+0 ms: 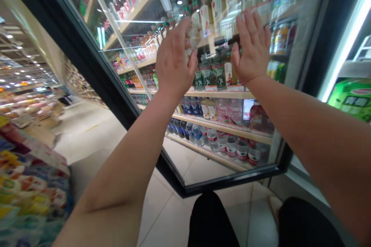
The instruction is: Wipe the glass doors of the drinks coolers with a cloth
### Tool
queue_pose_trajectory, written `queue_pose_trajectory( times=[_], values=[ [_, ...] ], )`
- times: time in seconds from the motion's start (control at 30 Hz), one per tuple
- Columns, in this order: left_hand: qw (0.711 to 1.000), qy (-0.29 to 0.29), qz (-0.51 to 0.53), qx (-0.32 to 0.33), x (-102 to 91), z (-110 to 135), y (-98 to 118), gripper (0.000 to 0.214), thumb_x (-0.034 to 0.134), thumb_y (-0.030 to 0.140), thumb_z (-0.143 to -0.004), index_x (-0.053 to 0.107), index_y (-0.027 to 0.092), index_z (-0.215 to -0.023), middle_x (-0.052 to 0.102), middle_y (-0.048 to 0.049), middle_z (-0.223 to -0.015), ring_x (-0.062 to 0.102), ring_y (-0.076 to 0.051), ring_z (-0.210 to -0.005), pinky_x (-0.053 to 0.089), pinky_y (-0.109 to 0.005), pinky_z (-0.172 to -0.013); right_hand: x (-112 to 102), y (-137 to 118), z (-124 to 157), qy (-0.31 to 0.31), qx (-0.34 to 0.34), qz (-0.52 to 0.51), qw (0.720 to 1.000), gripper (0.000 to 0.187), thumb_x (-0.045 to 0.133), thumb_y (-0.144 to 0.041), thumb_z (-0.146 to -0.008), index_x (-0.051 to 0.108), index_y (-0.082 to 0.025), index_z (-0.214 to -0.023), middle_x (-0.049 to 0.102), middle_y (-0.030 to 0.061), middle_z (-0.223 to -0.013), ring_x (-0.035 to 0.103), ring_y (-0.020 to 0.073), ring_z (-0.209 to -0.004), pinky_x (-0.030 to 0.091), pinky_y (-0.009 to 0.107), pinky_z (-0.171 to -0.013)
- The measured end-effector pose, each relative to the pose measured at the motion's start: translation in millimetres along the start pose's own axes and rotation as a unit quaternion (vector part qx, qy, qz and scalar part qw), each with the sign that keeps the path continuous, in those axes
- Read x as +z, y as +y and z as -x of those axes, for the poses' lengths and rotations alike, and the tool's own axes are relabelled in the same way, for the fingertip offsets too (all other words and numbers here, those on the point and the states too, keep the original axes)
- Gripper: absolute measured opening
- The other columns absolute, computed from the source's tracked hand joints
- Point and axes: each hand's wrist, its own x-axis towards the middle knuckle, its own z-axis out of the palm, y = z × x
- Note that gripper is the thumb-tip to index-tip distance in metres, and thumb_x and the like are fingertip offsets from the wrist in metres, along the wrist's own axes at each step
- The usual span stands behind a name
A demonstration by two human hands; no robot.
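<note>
As the person faces the glass door (pixel 136 50), the left hand (pixel 173 63) grips a crumpled white cloth (pixel 192 36) against the pane. The right hand (pixel 251 52) lies flat just beside it, fingers spread. Bottles (pixel 214 139) are shelved behind.

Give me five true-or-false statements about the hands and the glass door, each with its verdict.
1. The left hand presses a crumpled white wad to the glass door. True.
2. The right hand holds a bottle. False: it is open and holds nothing, fingers spread at the glass.
3. Bottles stand in rows on shelves behind the glass. True.
4. The door frame is white. False: it is black.
5. The floor is carpeted. False: it is pale tile.
</note>
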Motion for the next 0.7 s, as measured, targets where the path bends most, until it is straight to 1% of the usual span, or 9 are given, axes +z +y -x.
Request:
queue_pose_trajectory(
  times=[0.1,0.2,0.3,0.37,0.43,0.53,0.6,0.67,0.7],
  values=[
    [0.998,0.002,-0.048,-0.027,0.7,5.5,-4.9,0.05,0.042,0.04,-0.101,0.04,0.026,-0.15,0.049,-0.007,-0.148,0.031,-0.033,-0.144,0.019,-0.055,-0.122,1.0,2.1,0.2,0.003,-0.006,0.008,1.0,0.06,0.032,-0.036,-0.103,0.024,-0.033,-0.162,0.027,-0.0026,-0.166,0.025,0.0223,-0.156,0.025,0.056,-0.128],
    [0.994,0.025,-0.099,-0.032,-5.6,7.9,-0.9,0.037,0.045,0.035,-0.1,0.057,0.029,-0.135,0.05,-0.0075,-0.147,0.036,-0.032,-0.14,0.029,-0.052,-0.118,2.0,3.5,0.6,0.0,-0.009,0.007,1.0,0.061,0.031,-0.036,-0.103,0.017,-0.039,-0.162,0.023,-0.0057,-0.167,0.022,0.0215,-0.157,0.025,0.057,-0.128],
    [0.993,0.081,-0.083,-0.018,-16.1,4.2,0.8,0.036,0.04,0.032,-0.103,0.058,0.028,-0.134,0.057,-0.0109,-0.135,0.049,-0.03,-0.127,0.038,-0.049,-0.112,3.0,4.3,1.1,0.005,-0.015,0.002,1.0,0.061,0.032,-0.036,-0.103,0.016,-0.038,-0.163,0.023,-0.0046,-0.167,0.023,0.0227,-0.157,0.025,0.059,-0.128],
    [0.991,0.114,-0.065,-0.001,-19.1,4.3,0.3,0.036,0.035,0.03,-0.105,0.057,0.027,-0.133,0.058,-0.0116,-0.133,0.05,-0.028,-0.127,0.039,-0.047,-0.113,3.6,4.6,1.1,0.009,-0.016,-0.003,1.0,0.061,0.031,-0.036,-0.103,0.016,-0.039,-0.162,0.023,-0.0046,-0.167,0.023,0.0232,-0.157,0.025,0.06,-0.127],
    [0.993,0.087,-0.06,0.043,-15.7,10.6,1.3,0.033,0.033,0.027,-0.106,0.059,0.027,-0.126,0.058,-0.0115,-0.132,0.052,-0.028,-0.127,0.041,-0.045,-0.111,4.1,4.9,1.0,0.009,-0.016,-0.008,1.0,0.061,0.031,-0.036,-0.104,0.016,-0.039,-0.162,0.024,-0.0049,-0.167,0.023,0.0232,-0.157,0.024,0.06,-0.127],
    [0.99,-0.045,-0.073,0.116,-3.7,27.4,6.3,0.028,0.038,0.022,-0.104,0.063,0.023,-0.117,0.062,-0.0108,-0.13,0.055,-0.028,-0.126,0.045,-0.045,-0.107,4.5,5.7,0.8,0.008,-0.014,-0.016,1.0,0.06,0.03,-0.037,-0.104,0.017,-0.039,-0.162,0.024,-0.0049,-0.167,0.022,0.0232,-0.157,0.022,0.06,-0.128],
    [0.983,-0.102,-0.079,0.129,1.7,34.7,8.2,0.025,0.043,0.022,-0.104,0.062,0.022,-0.119,0.062,-0.0106,-0.133,0.053,-0.03,-0.13,0.043,-0.049,-0.109,4.4,6.3,0.9,0.006,-0.013,-0.02,1.0,0.06,0.029,-0.038,-0.104,0.017,-0.038,-0.162,0.023,-0.0048,-0.168,0.02,0.0232,-0.158,0.02,0.059,-0.129],
    [0.985,-0.101,-0.079,0.116,1.9,34.4,6.3,0.027,0.044,0.022,-0.103,0.06,0.023,-0.124,0.058,-0.0105,-0.14,0.05,-0.03,-0.136,0.04,-0.051,-0.113,3.9,6.5,0.9,0.0,-0.011,-0.02,1.0,0.06,0.029,-0.038,-0.103,0.017,-0.038,-0.162,0.022,-0.0053,-0.168,0.019,0.0229,-0.158,0.018,0.058,-0.13],
    [0.988,-0.083,-0.079,0.105,0.8,31.9,4.0,0.03,0.043,0.022,-0.103,0.06,0.024,-0.128,0.057,-0.01,-0.143,0.049,-0.03,-0.137,0.04,-0.051,-0.113,3.6,6.4,0.9,-0.005,-0.009,-0.018,1.0,0.06,0.028,-0.039,-0.103,0.017,-0.038,-0.163,0.022,-0.0057,-0.168,0.018,0.0225,-0.158,0.017,0.058,-0.13]
  ],
)
